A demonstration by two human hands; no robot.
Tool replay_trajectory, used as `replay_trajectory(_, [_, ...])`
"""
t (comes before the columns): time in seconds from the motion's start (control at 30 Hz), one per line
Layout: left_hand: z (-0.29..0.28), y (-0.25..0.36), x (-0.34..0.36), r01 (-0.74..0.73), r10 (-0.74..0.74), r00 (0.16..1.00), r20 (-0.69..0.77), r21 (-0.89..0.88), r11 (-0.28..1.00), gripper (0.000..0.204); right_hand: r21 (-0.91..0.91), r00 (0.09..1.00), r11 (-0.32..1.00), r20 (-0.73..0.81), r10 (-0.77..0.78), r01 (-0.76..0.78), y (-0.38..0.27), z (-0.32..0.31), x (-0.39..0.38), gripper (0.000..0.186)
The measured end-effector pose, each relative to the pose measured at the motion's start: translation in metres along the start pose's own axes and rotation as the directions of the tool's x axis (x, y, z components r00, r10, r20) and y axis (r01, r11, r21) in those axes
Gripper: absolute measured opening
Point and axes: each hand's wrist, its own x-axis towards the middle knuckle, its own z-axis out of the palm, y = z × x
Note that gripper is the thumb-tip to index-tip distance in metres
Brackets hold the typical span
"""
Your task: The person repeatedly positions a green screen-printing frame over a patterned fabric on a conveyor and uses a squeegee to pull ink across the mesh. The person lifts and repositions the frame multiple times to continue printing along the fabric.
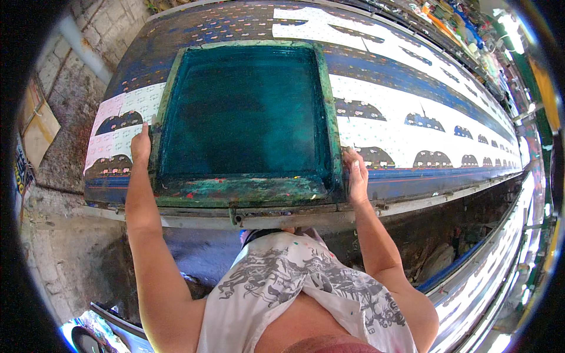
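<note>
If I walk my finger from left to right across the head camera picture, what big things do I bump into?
Tan panel → grey pipe → left hand → framed dark teal screen → right hand → yellow strip near the right rim.

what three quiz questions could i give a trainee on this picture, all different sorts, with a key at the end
1. True or false: the green-edged frame lies between the person's left hand and right hand.
2. Which colour is the panel inside the frame?
A) bright yellow
B) dark teal
C) white
3. Fill in the missing word: to the right of the frame, the dark gaps along the near edge of the white pieces are ____ in outline, not square.

Key: 1. True. 2. B. 3. Arched.
</note>
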Motion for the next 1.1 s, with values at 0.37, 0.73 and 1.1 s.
replay_trajectory(0.37, [-0.001,0.001,-0.007,0.112,-0.109,0.994,0.026,-0.245,0.963,0.093,0.276,0.976,0.954,-0.146,0.161,-0.116,0.007,0.012,0.003,0.061])
replay_trajectory(0.73, [0.01,-0.038,0.012,0.111,-0.071,0.991,0.109,-0.426,0.898,0.099,0.205,0.992,0.971,0.007,0.125,-0.124,-0.057,0.014,0.0,0.078])
replay_trajectory(1.1, [-0.013,0.004,0.012,0.219,-0.002,0.935,0.355,-0.572,0.79,0.083,0.376,0.995,0.924,0.086,0.041,-0.071,-0.119,0.009,0.026,0.083])
